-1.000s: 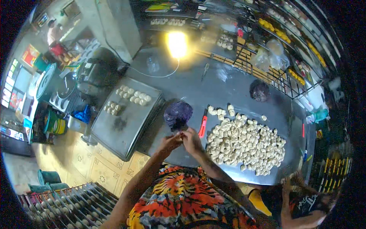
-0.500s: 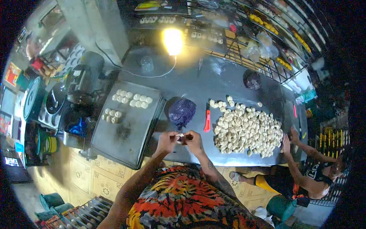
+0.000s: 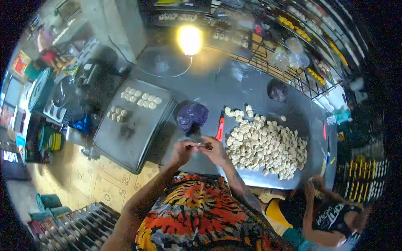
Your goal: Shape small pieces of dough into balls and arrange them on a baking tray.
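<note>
My left hand point(image 3: 183, 152) and my right hand point(image 3: 214, 150) meet at the table's near edge, fingers pinched together around a small piece of pale dough point(image 3: 197, 145). Fingers cover most of the piece. Just beyond them sits a mound of purple paste point(image 3: 193, 115). A red utility knife point(image 3: 220, 128) lies right of the paste, beside a large heap of small pale dough pieces point(image 3: 268, 146). To my left, a dark baking tray point(image 3: 144, 125), at the top of a stack, carries rows of rounded dough pieces point(image 3: 147, 100).
A lit bulb point(image 3: 189, 40) and its white cord point(image 3: 167, 76) are beyond the tray. A dark purple lump point(image 3: 277, 90) rests at the far right. Another person point(image 3: 335, 217) is at the right, hands off the table. Wire racks point(image 3: 310, 75) line the far right side.
The view has shifted slightly. Purple filling showed in the dough between my fingers before; now only a pale bit shows. The other person's hands have moved from the table edge toward their body.
</note>
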`<move>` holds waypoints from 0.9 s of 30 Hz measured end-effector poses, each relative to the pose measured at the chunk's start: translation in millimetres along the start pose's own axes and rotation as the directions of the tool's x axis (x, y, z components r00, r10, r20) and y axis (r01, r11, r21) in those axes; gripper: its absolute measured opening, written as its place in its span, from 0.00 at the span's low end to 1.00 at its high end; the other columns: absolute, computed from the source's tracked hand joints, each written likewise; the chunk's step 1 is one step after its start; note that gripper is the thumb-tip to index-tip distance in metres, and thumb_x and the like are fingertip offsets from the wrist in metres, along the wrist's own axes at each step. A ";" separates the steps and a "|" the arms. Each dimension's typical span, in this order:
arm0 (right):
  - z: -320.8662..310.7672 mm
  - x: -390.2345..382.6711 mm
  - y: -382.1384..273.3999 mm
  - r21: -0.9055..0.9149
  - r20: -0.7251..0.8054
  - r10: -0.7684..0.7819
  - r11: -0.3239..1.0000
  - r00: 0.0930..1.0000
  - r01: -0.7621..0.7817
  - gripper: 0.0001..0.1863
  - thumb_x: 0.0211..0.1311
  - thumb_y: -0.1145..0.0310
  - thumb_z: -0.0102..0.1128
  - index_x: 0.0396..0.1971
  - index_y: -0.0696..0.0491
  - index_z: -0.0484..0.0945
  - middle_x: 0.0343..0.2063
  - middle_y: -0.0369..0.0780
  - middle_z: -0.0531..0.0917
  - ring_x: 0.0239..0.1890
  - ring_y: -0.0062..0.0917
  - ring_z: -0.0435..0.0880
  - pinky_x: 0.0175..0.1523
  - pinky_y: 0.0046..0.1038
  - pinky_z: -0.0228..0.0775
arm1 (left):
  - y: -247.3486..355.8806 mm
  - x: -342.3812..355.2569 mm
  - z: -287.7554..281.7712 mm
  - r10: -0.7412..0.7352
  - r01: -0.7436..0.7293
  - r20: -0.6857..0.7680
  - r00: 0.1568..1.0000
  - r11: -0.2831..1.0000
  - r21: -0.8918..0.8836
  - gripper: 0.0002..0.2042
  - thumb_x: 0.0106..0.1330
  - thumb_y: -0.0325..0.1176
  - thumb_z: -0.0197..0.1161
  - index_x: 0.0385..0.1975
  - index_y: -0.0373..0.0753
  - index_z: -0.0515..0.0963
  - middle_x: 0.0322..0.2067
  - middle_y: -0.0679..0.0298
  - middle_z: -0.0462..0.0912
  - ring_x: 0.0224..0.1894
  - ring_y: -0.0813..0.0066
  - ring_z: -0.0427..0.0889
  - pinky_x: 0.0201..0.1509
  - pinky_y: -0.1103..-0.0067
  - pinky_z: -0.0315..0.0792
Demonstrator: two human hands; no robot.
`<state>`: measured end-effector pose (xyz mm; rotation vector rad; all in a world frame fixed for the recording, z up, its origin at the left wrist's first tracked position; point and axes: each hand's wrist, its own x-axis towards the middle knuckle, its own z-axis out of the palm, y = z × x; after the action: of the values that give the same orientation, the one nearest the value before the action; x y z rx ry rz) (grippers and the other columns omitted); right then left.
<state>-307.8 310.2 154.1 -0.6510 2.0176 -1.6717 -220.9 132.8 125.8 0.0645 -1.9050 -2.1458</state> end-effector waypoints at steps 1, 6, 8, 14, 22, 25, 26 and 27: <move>-3.0 -0.2 5.5 0.000 -0.024 0.029 1.000 0.999 -0.029 0.13 0.51 0.80 0.63 0.39 0.59 0.82 0.32 0.44 0.81 0.32 0.34 0.78 0.41 0.30 0.70 | 1.4 -3.5 2.5 -0.003 0.005 -0.034 0.999 0.999 0.035 0.06 0.62 0.23 0.64 0.36 0.39 0.85 0.27 0.64 0.85 0.24 0.78 0.77 0.26 0.78 0.68; 14.6 1.3 17.1 -0.077 0.185 -0.081 0.992 0.979 0.096 0.08 0.59 0.79 0.62 0.38 0.59 0.83 0.37 0.38 0.79 0.30 0.23 0.76 0.36 0.25 0.67 | 22.4 -17.1 18.2 -0.158 0.171 -0.176 0.972 0.983 0.062 0.07 0.64 0.26 0.64 0.40 0.37 0.84 0.28 0.64 0.85 0.25 0.79 0.77 0.27 0.80 0.69; 29.1 0.7 9.6 -0.131 0.138 -0.092 0.985 0.986 0.110 0.08 0.59 0.78 0.62 0.38 0.59 0.84 0.37 0.40 0.81 0.33 0.25 0.77 0.37 0.25 0.67 | 36.0 -18.6 23.3 -0.222 0.237 -0.235 0.946 0.971 0.038 0.08 0.65 0.28 0.64 0.42 0.36 0.84 0.29 0.65 0.85 0.26 0.79 0.76 0.27 0.81 0.70; 56.1 27.7 -17.9 -0.314 0.044 -0.128 0.940 0.991 0.136 0.07 0.61 0.75 0.62 0.36 0.58 0.86 0.35 0.41 0.84 0.33 0.24 0.78 0.37 0.23 0.68 | 66.9 -2.9 -25.6 -0.322 0.344 -0.394 0.861 0.939 -0.015 0.12 0.68 0.31 0.64 0.47 0.34 0.83 0.30 0.66 0.85 0.27 0.81 0.76 0.27 0.83 0.71; 153.5 83.1 -19.0 -0.090 0.096 0.110 0.991 0.989 -0.102 0.06 0.61 0.80 0.62 0.36 0.62 0.84 0.28 0.38 0.85 0.28 0.19 0.80 0.37 0.18 0.77 | 56.8 -16.4 -122.6 -0.485 0.457 -0.351 0.801 0.874 -0.165 0.16 0.67 0.33 0.67 0.50 0.30 0.82 0.33 0.62 0.86 0.30 0.80 0.79 0.33 0.85 0.73; 175.3 96.7 -26.5 -0.036 0.198 0.091 0.996 0.976 -0.086 0.13 0.62 0.79 0.61 0.46 0.61 0.82 0.36 0.39 0.84 0.32 0.20 0.81 0.38 0.19 0.77 | 60.5 -16.5 -164.8 -0.569 0.497 -0.348 0.745 0.821 -0.280 0.17 0.64 0.34 0.70 0.49 0.29 0.82 0.34 0.61 0.87 0.32 0.77 0.81 0.37 0.85 0.74; 180.1 99.0 -29.9 -0.038 0.194 0.103 0.995 0.976 -0.097 0.13 0.62 0.79 0.61 0.46 0.61 0.82 0.36 0.39 0.84 0.32 0.20 0.81 0.38 0.19 0.77 | 61.4 -16.0 -179.1 -0.549 0.507 -0.312 0.776 0.836 -0.209 0.16 0.65 0.33 0.68 0.48 0.30 0.83 0.34 0.61 0.87 0.32 0.78 0.81 0.37 0.83 0.75; 183.3 100.2 -33.2 0.044 0.198 0.139 0.988 0.970 -0.150 0.15 0.62 0.79 0.61 0.49 0.60 0.80 0.39 0.40 0.84 0.34 0.21 0.81 0.39 0.20 0.77 | 61.2 -12.1 -194.9 -0.525 0.505 -0.282 0.803 0.851 -0.144 0.14 0.65 0.32 0.67 0.47 0.30 0.83 0.34 0.61 0.87 0.33 0.78 0.81 0.37 0.82 0.75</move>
<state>-273.9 101.4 151.4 -0.6065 1.8260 -1.5147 -157.7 -59.1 157.8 0.9615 -1.7670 -2.3301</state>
